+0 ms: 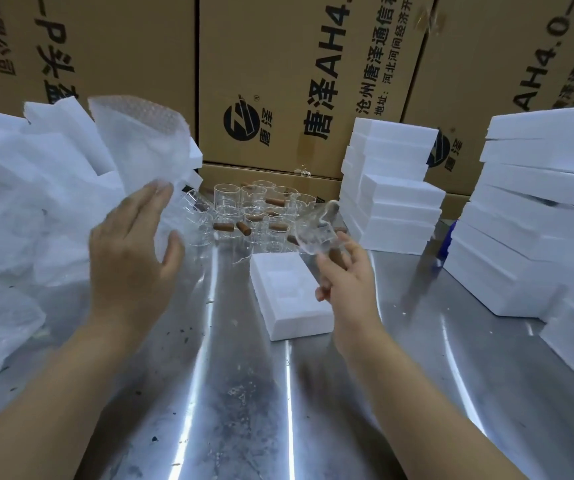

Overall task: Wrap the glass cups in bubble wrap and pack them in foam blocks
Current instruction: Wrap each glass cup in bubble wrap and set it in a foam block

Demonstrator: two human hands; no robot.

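Steel table runs under my forearms, scuffed and speckled. Above it my left hand pinches a raised sheet of wrap between thumb and fingers. My right hand curls round a cup, which is blurred. I'd lay the cup at the sheet's middle and roll it snug, spout and handle covered, before seating it in the block just left of my right hand. More cups stand beyond both hands. Foam stacks rise to the right of my right hand, with cartons behind them.
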